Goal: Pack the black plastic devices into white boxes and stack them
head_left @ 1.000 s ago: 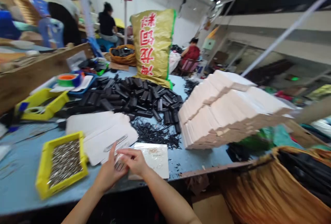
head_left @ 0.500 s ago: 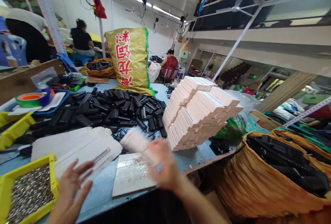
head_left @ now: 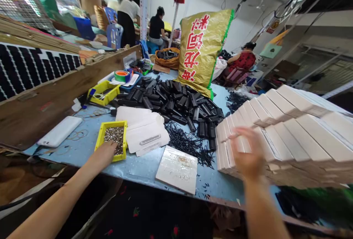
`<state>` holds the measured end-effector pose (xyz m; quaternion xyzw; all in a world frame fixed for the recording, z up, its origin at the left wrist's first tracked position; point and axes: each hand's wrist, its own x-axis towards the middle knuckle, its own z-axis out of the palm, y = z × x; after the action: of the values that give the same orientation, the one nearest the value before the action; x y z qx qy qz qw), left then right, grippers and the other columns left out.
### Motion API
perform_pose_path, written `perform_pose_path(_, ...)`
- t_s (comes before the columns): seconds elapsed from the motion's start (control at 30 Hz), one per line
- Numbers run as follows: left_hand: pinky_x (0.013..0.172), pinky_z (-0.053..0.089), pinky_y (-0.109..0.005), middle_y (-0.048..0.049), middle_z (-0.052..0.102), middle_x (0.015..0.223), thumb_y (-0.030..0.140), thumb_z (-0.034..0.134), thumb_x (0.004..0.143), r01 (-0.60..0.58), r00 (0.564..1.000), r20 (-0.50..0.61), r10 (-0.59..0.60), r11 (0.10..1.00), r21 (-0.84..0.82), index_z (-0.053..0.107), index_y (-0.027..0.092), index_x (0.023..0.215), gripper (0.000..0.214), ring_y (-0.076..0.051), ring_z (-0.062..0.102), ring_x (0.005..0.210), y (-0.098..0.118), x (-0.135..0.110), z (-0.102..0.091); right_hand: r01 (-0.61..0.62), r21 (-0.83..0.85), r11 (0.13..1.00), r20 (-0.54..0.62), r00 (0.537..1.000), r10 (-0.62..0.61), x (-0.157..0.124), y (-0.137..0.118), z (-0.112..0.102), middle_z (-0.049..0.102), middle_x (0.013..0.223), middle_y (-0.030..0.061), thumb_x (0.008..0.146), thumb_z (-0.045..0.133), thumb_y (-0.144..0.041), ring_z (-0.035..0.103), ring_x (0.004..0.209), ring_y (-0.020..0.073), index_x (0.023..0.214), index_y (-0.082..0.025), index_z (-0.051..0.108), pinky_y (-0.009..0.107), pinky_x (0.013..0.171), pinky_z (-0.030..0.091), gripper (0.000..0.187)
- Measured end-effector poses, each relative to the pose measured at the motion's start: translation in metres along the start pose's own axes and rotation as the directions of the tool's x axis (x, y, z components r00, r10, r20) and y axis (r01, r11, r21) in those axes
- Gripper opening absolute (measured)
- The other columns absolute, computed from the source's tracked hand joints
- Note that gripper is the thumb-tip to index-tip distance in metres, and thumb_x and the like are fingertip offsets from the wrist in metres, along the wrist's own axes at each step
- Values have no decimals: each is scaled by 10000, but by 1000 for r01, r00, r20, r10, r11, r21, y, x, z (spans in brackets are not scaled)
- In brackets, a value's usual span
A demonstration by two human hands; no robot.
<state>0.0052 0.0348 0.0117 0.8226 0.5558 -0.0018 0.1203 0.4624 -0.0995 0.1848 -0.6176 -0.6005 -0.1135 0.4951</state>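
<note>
My left hand [head_left: 106, 153] reaches into a yellow tray [head_left: 125, 136] of small shiny metal pieces [head_left: 115, 134]. Its fingertips are down among the pieces, so any grip is hidden. Smeared by motion, my right hand [head_left: 249, 150] is raised in front of a tall stack of white boxes [head_left: 278, 132]. Its thumb and fingers are apart and nothing shows between them. A flat whitish board [head_left: 176, 171] with a shiny, brownish-stained surface lies on the table between the hands. White cardboard sheets [head_left: 146, 132] lie beside the tray.
Black plastic parts [head_left: 171, 97] are heaped behind the board, with thin black sticks [head_left: 184, 139] before them. A yellow woven sack [head_left: 204, 47] stands behind. At left are a white phone [head_left: 60, 131], tape rolls [head_left: 121, 74] and another yellow tray [head_left: 104, 93]. Several people sit or stand farther back.
The view has swung left. My left hand has gone down into the metal pieces. My right hand has moved from above the board to the box stack, and the white item it held is gone from it.
</note>
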Motion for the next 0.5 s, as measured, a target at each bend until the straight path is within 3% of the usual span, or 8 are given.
perform_pose_path(0.03, 865, 450, -387, -161, 650, 941, 157, 366, 828, 5, 1000, 14, -5, 1000, 12, 603, 123, 874, 244, -286, 611, 924, 0, 2, 3, 43, 58, 997, 294, 954, -58, -5, 0, 49, 653, 1083, 66, 789, 652, -218, 609, 1029, 232, 1088, -272, 664, 424, 894, 509, 305)
perform_pose_path(0.07, 838, 454, -379, -163, 652, 898, 161, 368, 832, 19, 1000, 21, -19, 1000, 11, 607, 126, 835, 242, -286, 615, 894, -1, 4, 5, 17, 95, 995, 497, 865, -62, -7, 2, 98, 641, 1113, 74, 788, 632, -201, 618, 1009, 231, 1118, -251, 650, 419, 881, 522, 334)
perform_pose_path(0.1, 818, 455, -368, -157, 654, 870, 172, 365, 842, 36, 999, 20, -36, 999, -5, 607, 135, 807, 248, -280, 619, 874, -2, 5, 5, -41, 103, 994, 605, 796, -30, -6, 5, 145, 605, 1188, 90, 776, 615, -166, 615, 1024, 230, 1192, -227, 610, 411, 884, 526, 420)
perform_pose_path(0.17, 794, 454, -348, -133, 662, 851, 196, 363, 857, 65, 998, 3, -65, 996, -66, 609, 156, 776, 262, -261, 623, 856, -1, 5, 2, -170, 40, 985, 574, 810, 117, 3, 14, 223, 499, 1328, 133, 758, 547, -70, 569, 1118, 240, 1305, -185, 519, 416, 941, 494, 559)
perform_pose_path(0.23, 784, 452, -332, -104, 674, 851, 223, 382, 858, 87, 996, -6, -89, 985, -147, 616, 175, 756, 260, -243, 627, 847, 0, 3, -4, -242, 10, 970, 478, 853, 208, 19, 24, 277, 365, 1453, 126, 711, 491, 20, 431, 1280, 264, 1310, -192, 520, 442, 1041, 401, 636)
perform_pose_path(0.3, 771, 453, -324, -81, 691, 851, 253, 414, 846, 101, 995, -2, -104, 968, -228, 631, 195, 742, 248, -235, 633, 836, 2, 1, -10, -293, 66, 954, 445, 864, 234, 34, 31, 306, 401, 1442, 96, 684, 476, 48, 379, 1315, 270, 1188, -207, 621, 455, 1081, 340, 583)
perform_pose_path(0.37, 755, 462, -327, -67, 708, 857, 296, 437, 832, 112, 992, -24, -126, 942, -316, 652, 213, 740, 247, -239, 642, 826, 1, -3, -15, -334, 147, 931, 457, 858, 236, 42, 38, 313, 548, 1307, 89, 707, 503, 9, 456, 1242, 254, 1057, -204, 680, 446, 1076, 343, 446)
perform_pose_path(0.5, 834, 477, -342, -47, 726, 928, 448, 516, 793, 81, 936, -235, -261, 811, -579, 693, 235, 810, 278, -250, 649, 890, -1, -12, -16, -435, 324, 840, 377, 874, 307, 18, 49, 274, 602, 1216, 79, 819, 535, -213, 534, 1130, 212, 1158, -201, 608, 434, 1029, 402, 346)
